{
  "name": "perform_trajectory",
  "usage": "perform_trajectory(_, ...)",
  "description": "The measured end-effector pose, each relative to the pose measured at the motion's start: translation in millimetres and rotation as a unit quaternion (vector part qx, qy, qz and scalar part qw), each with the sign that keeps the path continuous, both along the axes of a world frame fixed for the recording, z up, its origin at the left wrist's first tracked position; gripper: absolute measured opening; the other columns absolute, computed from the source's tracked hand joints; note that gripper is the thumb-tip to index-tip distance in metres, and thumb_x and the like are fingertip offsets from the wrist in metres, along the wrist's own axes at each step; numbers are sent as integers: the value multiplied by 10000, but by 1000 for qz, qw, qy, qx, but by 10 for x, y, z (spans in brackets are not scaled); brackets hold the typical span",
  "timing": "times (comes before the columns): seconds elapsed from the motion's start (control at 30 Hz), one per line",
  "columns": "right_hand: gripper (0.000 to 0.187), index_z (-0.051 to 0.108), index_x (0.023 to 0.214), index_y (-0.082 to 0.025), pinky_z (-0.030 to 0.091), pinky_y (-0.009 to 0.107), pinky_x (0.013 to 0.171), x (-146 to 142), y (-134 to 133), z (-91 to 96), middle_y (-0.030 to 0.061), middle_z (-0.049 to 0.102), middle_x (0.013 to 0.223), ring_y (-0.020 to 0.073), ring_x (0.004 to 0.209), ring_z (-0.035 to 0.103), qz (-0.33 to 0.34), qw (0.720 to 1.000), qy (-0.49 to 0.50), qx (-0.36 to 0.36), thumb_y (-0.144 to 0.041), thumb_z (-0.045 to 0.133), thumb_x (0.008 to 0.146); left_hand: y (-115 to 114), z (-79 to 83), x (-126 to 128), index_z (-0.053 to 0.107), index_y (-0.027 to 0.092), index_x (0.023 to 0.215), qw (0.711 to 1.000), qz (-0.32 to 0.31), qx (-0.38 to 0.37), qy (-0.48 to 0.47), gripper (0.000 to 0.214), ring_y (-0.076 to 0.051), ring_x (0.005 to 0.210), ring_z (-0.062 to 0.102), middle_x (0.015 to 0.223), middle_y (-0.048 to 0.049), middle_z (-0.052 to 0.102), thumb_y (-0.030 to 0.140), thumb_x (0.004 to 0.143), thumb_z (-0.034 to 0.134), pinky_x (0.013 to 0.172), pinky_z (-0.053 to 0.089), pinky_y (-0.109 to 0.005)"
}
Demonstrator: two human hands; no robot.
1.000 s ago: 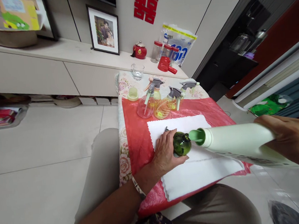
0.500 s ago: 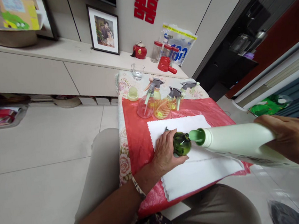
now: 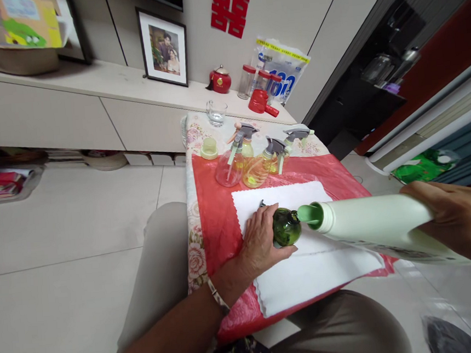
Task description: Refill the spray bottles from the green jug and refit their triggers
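My left hand (image 3: 263, 237) is wrapped round a small dark green bottle (image 3: 286, 228) over a white cloth (image 3: 310, 277). In my right hand (image 3: 453, 215) is a large pale green jug (image 3: 379, 213), tipped on its side with its mouth towards the small bottle. The jug's green spout (image 3: 306, 213) reaches to the small bottle's neck; whether liquid flows I cannot tell. Beyond the cloth stand several spray bottles, among them a pink one (image 3: 227, 173) and a yellow one (image 3: 255, 173). A small dark part beside my left fingers is mostly hidden.
Red sheeting (image 3: 218, 222) covers part of the table. A pale green cap (image 3: 209, 148) and a glass cup (image 3: 217, 114) stand at the far left. On the cabinet behind are a red pot (image 3: 220, 80), red-lidded jars (image 3: 247, 82) and a red scoop (image 3: 257, 102).
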State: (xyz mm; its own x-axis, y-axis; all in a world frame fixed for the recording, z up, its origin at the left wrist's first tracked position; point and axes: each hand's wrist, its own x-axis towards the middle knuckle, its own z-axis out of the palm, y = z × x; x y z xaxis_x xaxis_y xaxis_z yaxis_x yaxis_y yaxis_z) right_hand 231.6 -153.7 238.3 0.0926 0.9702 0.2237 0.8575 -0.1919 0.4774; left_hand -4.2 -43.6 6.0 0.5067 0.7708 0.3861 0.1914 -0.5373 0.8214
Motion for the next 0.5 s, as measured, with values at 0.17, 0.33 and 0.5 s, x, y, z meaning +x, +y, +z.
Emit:
perform_trajectory(0.17, 198, 609, 843, -297, 365, 302, 512, 18, -2, 8, -12, 684, 771, 216, 622, 629, 15, 1000, 1, -6, -358, 486, 701, -2, -1, 0, 312, 202, 1424, 1000, 4, -1, 6, 1022, -396, 1369, 447, 1405, -174, 495, 310, 596, 902, 1124, 391, -595)
perform_trajectory(0.33, 198, 598, 847, -299, 366, 297, 512, 27, -11, 0, -25, 679, 770, 208, 619, 627, 17, 1000, -2, -7, -346, 496, 684, 2, 1, 0, 312, 208, 1424, 1000, 1, -9, 9, 1020, -393, 1366, 451, 1418, -172, 494, 309, 597, 899, 1121, 389, -600)
perform_trajectory(0.5, 173, 582, 831, -296, 366, 300, 521, 26, -14, -11, -19, 675, 763, 217, 631, 629, 20, 1000, -11, -7, -338, 485, 695, -1, 7, -3, 315, 202, 1427, 1000, 1, -12, 9, 1017, -398, 1374, 443, 1416, -181, 491, 307, 600, 896, 1117, 388, -608)
